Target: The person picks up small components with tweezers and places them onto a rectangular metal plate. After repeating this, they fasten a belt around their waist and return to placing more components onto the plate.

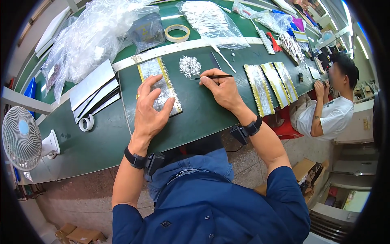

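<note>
My left hand (150, 106), fingers spread, rests over a flat silvery panel (151, 70) and hides its middle. Yellow strips run along the panel's long edges, with tiny pale pieces lined up on the right one. Between thumb and fingers, my right hand (223, 90) pinches a slim black pen-like tool (217, 76). Its thin tip points left, just below a small heap of tiny white pieces (189, 66). Whether it is tweezers or a brush I cannot tell.
Three similar panels (260, 90) lie to the right, and plain panels (95, 90) are stacked left beside a white tape roll (86, 123). Farther back are a yellowish tape roll (177, 33) and plastic bags (93, 36). A fan (23, 134) stands far left; a co-worker (331, 97) sits right.
</note>
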### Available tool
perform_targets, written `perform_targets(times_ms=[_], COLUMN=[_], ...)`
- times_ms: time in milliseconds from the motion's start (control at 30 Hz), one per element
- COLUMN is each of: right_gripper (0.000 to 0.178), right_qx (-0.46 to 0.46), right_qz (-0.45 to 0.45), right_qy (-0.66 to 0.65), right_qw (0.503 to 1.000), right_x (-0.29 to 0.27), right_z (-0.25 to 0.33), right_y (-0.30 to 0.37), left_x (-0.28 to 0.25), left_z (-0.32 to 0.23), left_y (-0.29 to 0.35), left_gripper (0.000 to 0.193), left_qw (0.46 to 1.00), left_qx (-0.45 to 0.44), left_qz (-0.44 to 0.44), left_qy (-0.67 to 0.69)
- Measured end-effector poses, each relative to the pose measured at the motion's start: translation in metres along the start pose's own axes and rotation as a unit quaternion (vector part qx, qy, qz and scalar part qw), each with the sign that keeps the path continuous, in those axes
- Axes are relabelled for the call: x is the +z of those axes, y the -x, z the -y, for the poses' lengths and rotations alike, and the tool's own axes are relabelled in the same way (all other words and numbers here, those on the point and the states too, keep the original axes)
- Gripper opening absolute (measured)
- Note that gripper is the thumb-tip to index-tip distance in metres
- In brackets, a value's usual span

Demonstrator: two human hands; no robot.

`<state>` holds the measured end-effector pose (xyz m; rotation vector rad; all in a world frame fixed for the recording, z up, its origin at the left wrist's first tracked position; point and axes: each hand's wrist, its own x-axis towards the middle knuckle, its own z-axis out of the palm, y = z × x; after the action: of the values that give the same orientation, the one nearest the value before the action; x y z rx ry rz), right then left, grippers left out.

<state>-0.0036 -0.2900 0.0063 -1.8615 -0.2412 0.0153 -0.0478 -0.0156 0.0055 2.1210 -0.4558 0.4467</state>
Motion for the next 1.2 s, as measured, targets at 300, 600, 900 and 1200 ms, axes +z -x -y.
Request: perform_targets(times_ms=[300, 600, 900, 1200], right_gripper=[0.025, 0.051, 0.034, 0.051], right_qx=[-0.335, -0.429, -0.414, -0.422], right_qz=[0.090, 0.163, 0.179, 0.169], right_qy=[0.145, 0.212, 0.229, 0.214], right_qw=[0.927, 0.863, 0.862, 0.865], right_x=[0.012, 0.011, 0.010, 0.012], right_z=[0.013, 0.017, 0.014, 0.011], right_y=[0.047, 0.056, 0.057, 0.055], left_x=[0.001, 0.001, 0.003, 0.003], left_z=[0.006, 0.005, 0.007, 0.007], left_y=[-0.002, 0.003, 0.004, 0.003], left_gripper=[0.027, 0.031, 0.036, 0.034], left_qw=[1.000, 0.999, 0.998, 0.998], left_qx=[0.013, 0.013, 0.023, 0.026], left_qz=[-0.006, 0.034, 0.042, 0.051], left_qy=[-0.003, -0.023, -0.034, -0.037])
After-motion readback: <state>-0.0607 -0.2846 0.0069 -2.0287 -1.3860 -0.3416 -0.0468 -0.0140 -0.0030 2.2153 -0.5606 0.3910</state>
